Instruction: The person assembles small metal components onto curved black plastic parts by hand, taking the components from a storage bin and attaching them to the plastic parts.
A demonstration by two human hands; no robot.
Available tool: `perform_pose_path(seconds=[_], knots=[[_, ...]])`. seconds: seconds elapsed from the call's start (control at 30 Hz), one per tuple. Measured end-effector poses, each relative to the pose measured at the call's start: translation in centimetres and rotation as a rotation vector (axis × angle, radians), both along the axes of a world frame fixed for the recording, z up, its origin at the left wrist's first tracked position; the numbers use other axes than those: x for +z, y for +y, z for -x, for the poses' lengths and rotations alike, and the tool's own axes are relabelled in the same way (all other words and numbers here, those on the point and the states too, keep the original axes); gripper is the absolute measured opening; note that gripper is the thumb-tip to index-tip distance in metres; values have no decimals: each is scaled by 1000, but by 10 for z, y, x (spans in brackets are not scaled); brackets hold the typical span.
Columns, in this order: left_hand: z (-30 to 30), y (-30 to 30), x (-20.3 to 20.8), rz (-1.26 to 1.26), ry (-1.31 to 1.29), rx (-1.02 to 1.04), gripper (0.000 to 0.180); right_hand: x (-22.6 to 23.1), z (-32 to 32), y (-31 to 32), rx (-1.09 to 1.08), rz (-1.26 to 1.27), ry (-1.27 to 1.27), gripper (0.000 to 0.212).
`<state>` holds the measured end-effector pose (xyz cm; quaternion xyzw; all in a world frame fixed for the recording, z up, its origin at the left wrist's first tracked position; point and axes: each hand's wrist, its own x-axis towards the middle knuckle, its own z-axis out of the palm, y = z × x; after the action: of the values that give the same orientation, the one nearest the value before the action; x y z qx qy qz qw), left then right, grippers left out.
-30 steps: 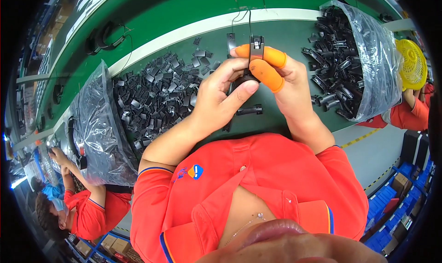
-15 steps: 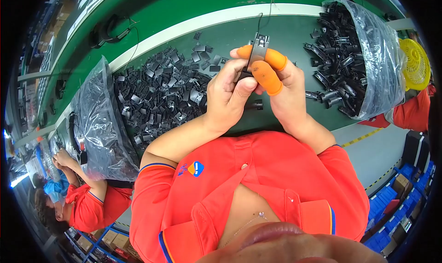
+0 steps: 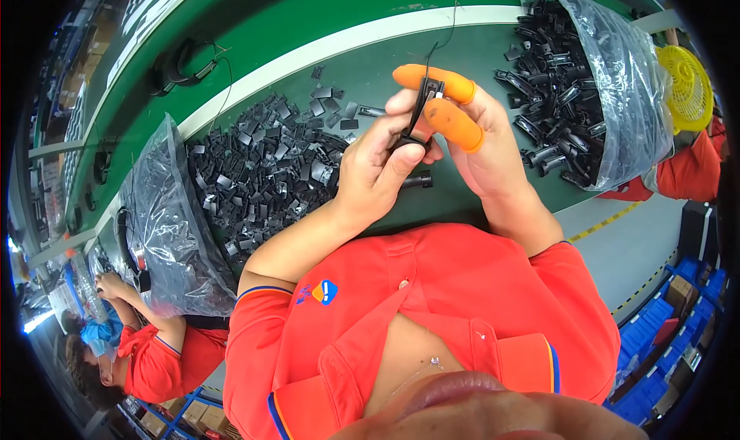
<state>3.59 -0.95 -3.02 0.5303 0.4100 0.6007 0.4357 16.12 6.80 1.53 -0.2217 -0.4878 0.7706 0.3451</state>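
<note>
Above the green bench my two hands hold a slim black plastic part [image 3: 422, 115] upright between them. My left hand [image 3: 376, 165] pinches its lower end, thumb in front. Orange finger cots cover the thumb and forefinger of my right hand [image 3: 491, 141], which grip the part's upper end. A small metallic-looking piece shows at the top, and a thin dark wire [image 3: 455, 24] runs up behind it. My fingers hide much of the part. Below my hands another black part [image 3: 418, 180] lies on the bench.
On the left, a pile of small black plates [image 3: 266, 170] spills from a clear plastic bag [image 3: 166, 209]. Longer black parts [image 3: 566, 93] fill another bag [image 3: 624, 78] on the right, beside a yellow basket [image 3: 684, 89]. A co-worker in red [image 3: 166, 359] sits at far left.
The black part has turned between my fingers, showing its narrow edge. My right forefinger and thumb have shifted around its top. My view has moved slightly.
</note>
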Motion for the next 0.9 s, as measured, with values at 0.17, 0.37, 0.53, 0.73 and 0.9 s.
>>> perform_pose_path(seconds=[0.17,0.37,0.53,0.73,0.9], knots=[[-3,0,2,-45,-57,12,46,0,-3,0,31,-73,-53,35],[-3,-3,-4,-72,-86,-26,53,2,-4,-2,58,-138,-83,35],[-3,-6,-2,-150,-87,-43,50,-6,-3,-4,107,-89,104,38],[-6,-6,-7,-158,-123,-60,48,1,1,-14,36,106,90,44],[-6,-5,0,-91,-41,-66,47,-3,-1,-16,-57,-62,31,44]])
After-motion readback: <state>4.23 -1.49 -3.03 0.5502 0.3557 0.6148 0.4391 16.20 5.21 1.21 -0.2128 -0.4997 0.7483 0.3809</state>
